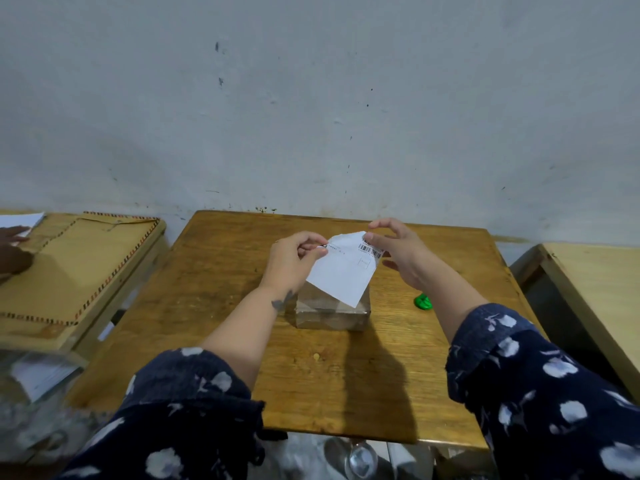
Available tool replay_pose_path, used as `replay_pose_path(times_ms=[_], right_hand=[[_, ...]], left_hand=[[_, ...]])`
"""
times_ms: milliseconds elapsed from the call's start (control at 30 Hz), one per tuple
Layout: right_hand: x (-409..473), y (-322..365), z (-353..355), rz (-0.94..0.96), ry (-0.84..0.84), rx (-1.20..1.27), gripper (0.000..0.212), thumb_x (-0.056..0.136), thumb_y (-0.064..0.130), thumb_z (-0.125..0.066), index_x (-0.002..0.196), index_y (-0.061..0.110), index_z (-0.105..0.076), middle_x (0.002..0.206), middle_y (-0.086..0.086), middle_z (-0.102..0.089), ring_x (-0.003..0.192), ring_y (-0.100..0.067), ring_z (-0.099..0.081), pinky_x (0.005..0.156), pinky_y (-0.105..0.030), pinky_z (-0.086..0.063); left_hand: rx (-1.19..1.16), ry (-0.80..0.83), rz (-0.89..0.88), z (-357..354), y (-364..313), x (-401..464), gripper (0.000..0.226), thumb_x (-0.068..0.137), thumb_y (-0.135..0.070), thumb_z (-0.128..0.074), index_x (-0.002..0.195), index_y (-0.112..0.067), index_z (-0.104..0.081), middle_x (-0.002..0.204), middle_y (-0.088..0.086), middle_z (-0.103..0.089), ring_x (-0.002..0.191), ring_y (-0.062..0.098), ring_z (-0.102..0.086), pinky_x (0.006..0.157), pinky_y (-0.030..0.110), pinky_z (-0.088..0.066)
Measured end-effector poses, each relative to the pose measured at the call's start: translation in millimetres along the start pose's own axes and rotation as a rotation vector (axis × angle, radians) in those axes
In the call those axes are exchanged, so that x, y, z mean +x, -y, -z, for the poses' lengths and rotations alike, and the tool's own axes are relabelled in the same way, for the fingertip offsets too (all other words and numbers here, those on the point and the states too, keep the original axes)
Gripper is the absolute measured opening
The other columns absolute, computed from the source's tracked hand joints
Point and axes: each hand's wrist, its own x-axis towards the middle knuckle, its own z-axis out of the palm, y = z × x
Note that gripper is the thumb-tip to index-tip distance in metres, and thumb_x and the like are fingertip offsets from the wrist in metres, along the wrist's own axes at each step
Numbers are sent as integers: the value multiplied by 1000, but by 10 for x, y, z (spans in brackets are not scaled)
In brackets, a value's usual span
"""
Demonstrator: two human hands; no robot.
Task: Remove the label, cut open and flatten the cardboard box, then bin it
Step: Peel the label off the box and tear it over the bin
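Your left hand is pinching the upper left corner of the label between thumb and curled fingers. Your right hand is meeting the label's upper right corner, by the barcode, with thumb and forefinger closing on the paper edge while the other fingers are spreading loose behind it. The label is hanging in the air between your hands, tilted, its lower corner dangling just in front of the cardboard box; whether that corner is touching the box I cannot tell.

You are finishing the first step, I judge: the label looks clear of the box, and the box itself is sitting closed and taped, not yet cut. The next move is calling for you to get rid of the label and take up something to cut with. No blade is showing plainly anywhere. A small green object is lying on the worktop just right of the box, but it is too small to identify.

The box is resting near the middle of the wooden worktop, directly under your hands, which is pushed against a pale, scuffed wall. On your left a second table is carrying a large brown envelope with a striped border, and another person's hand is lying at its far edge beside some white paper. On your right another table edge is showing. A clear container, blurred, is standing low on your left, holding papers; it may be serving as the bin.
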Motion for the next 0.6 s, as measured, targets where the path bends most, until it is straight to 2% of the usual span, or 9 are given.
replay_pose_path(times_ms=[100,167,233,300,400,467,500,533,600], right_hand=[[-144,-4,-56,30,116,-88,15,91,22,-61,98,32,-70,107,3,-68,98,-16,-55,84,-31,-39],[-265,-13,-110,35,180,-142,19,91,22,-60,107,27,-70,114,2,-67,104,-15,-54,90,-31,-39],[-403,-32,-180,45,209,-194,20,89,24,-62,108,23,-71,117,1,-67,110,-16,-53,99,-35,-38],[-562,-68,-262,61,202,-242,21,86,28,-67,103,20,-74,110,1,-70,108,-15,-54,103,-35,-37],[-851,-128,-396,80,183,-358,30,77,40,-74,91,14,-77,94,1,-73,94,-12,-60,87,-27,-43],[-1047,-200,-464,111,163,-417,36,74,41,-76,80,6,-75,75,2,-67,71,-8,-56,68,-20,-43],[-1159,-234,-493,129,141,-432,32,77,38,-76,76,6,-74,69,3,-63,61,-3,-52,60,-15,-40],[-1279,-266,-515,140,123,-441,28,80,36,-73,77,8,-74,67,6,-62,56,3,-50,56,-11,-39],[-1492,-336,-552,151,122,-448,30,84,45,-67,86,16,-75,81,10,-67,69,6,-57,67,-15,-45]], left_hand=[[1,-3,17,112,-33,-111,12,88,-14,-66,92,-23,-72,86,-8,-66,78,4,-54,64,11,-42],[36,4,14,208,-31,-223,12,89,-15,-64,94,-22,-73,89,-8,-66,79,3,-54,62,8,-41],[69,4,22,286,-21,-369,13,90,-16,-62,98,-18,-73,93,-7,-66,79,0,-53,62,7,-39],[102,-4,28,346,-7,-537,15,92,-16,-61,100,-15,-73,96,-4,-67,80,1,-53,64,7,-38],[133,-39,45,432,3,-807,13,93,-18,-58,94,-16,-71,93,-3,-66,76,3,-54,60,9,-37],[138,-56,39,484,25,-996,13,92,-17,-58,89,-18,-71,87,-4,-64,70,2,-52,58,9,-35],[135,-52,34,503,37,-1095,14,91,-17,-58,86,-19,-71,82,-6,-62,67,2,-51,57,10,-35],[134,-40,31,515,44,-1198,14,90,-17,-58,84,-19,-71,78,-8,-61,65,2,-50,56,10,-35],[136,6,24,495,52,-1390,14,89,-19,-59,83,-18,-72,73,-10,-59,63,3,-50,57,14,-37]])
